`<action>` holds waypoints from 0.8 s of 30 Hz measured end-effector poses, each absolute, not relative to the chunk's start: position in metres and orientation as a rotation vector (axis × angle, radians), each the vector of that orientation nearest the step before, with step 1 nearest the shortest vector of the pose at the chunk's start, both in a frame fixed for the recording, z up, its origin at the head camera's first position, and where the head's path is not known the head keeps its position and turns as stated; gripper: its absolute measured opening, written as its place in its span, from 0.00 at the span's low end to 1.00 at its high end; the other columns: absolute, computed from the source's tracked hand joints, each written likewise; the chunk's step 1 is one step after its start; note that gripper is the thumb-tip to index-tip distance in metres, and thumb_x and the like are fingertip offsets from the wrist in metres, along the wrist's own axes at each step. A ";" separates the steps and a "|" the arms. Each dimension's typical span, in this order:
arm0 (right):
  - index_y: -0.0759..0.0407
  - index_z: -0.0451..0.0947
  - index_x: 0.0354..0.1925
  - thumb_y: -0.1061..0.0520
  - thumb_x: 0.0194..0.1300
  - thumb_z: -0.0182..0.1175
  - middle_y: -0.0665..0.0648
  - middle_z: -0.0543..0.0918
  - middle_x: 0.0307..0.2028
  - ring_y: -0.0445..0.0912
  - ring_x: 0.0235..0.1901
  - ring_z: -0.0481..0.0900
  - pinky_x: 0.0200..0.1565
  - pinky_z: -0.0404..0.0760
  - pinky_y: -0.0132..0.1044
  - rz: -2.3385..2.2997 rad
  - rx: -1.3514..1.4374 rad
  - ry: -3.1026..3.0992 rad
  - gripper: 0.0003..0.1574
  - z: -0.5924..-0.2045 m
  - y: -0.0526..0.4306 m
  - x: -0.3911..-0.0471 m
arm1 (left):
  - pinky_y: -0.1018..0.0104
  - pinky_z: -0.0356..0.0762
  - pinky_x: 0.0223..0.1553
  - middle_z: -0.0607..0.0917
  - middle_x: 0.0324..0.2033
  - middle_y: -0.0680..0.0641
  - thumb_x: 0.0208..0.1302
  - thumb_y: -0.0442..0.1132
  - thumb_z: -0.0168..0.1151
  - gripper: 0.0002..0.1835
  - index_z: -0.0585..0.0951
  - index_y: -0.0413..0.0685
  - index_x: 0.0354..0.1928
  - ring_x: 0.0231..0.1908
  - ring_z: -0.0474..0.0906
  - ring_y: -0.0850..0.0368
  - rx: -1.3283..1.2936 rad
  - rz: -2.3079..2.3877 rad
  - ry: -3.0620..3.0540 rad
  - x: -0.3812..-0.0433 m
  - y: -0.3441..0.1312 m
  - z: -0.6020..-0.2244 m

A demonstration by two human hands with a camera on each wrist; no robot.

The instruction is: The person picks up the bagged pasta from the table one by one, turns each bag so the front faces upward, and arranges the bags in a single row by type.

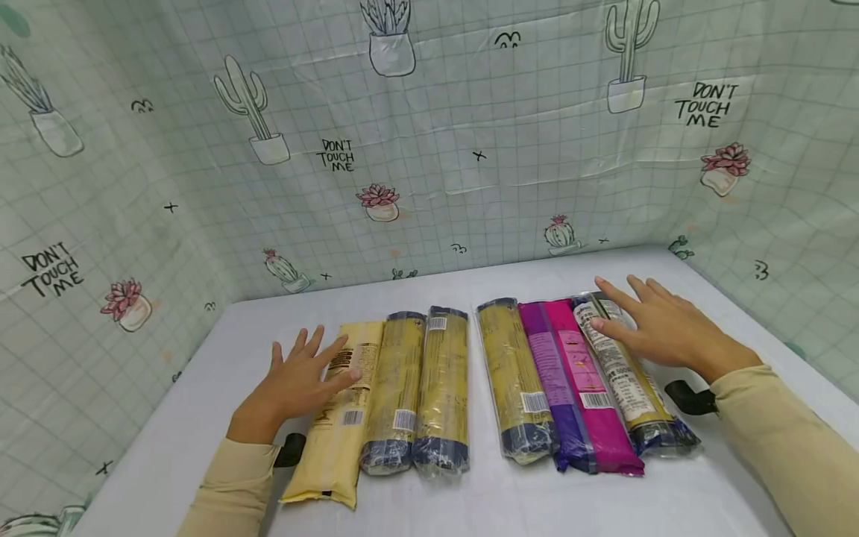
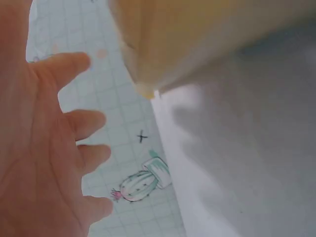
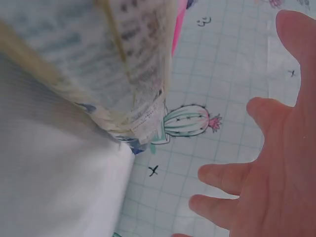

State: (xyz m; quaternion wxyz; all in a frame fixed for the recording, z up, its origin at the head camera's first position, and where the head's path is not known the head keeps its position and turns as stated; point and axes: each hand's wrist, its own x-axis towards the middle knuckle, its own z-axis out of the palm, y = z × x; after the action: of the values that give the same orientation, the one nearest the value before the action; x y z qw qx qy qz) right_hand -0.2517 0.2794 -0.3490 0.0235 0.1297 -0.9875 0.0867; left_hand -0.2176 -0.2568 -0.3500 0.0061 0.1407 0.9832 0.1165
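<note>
My left hand [image 1: 296, 382] is spread with straight fingers over the outer edge of a pale yellow packet [image 1: 332, 447] at the left of the row. In the left wrist view the palm [image 2: 44, 133] stands beside that packet's blurred side. My right hand [image 1: 671, 328], fingers spread too, overlaps the far end of a clear-wrapped packet [image 1: 627, 380] with white printed panels. In the right wrist view this printed packet [image 3: 123, 64] is left of the fingers, with a gap between. Both hands hold nothing.
Between the hands lie a yellow packet with a dark blue end [image 1: 396, 388], a similar one [image 1: 443, 388], a third [image 1: 513, 380] beyond a gap, and a pink-purple packet [image 1: 580, 388]. The white table [image 1: 483, 507] meets a cactus-printed cloth [image 1: 443, 201] behind.
</note>
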 end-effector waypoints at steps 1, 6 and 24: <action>0.45 0.41 0.81 0.22 0.70 0.42 0.80 0.49 0.72 0.80 0.69 0.46 0.60 0.50 0.79 0.269 0.410 -3.059 0.54 -0.350 0.279 -0.251 | 0.23 0.25 0.62 0.48 0.75 0.29 0.71 0.68 0.48 0.42 0.63 0.49 0.77 0.73 0.37 0.26 0.442 0.365 3.066 -0.217 -0.256 -0.350; 0.46 0.41 0.81 0.24 0.71 0.42 0.80 0.51 0.72 0.79 0.68 0.50 0.56 0.57 0.79 0.296 0.432 -3.066 0.53 -0.355 0.278 -0.247 | 0.21 0.27 0.61 0.52 0.75 0.31 0.70 0.71 0.47 0.43 0.67 0.48 0.74 0.73 0.41 0.27 0.435 0.348 3.036 -0.218 -0.251 -0.346; 0.58 0.46 0.80 0.32 0.77 0.43 0.79 0.58 0.70 0.75 0.68 0.56 0.58 0.60 0.74 0.603 0.473 -3.059 0.49 -0.358 0.278 -0.248 | 0.39 0.66 0.62 0.71 0.68 0.38 0.74 0.58 0.53 0.33 0.71 0.44 0.71 0.68 0.66 0.39 0.622 0.381 3.012 -0.213 -0.202 -0.334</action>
State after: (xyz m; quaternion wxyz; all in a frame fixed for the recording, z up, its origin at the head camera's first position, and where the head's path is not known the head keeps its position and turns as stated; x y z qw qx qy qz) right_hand -0.2483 0.2775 -0.3577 -0.0059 0.1499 -0.9700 0.1911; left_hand -0.2133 -0.2017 -0.3338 0.0213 0.2008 0.9717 0.1228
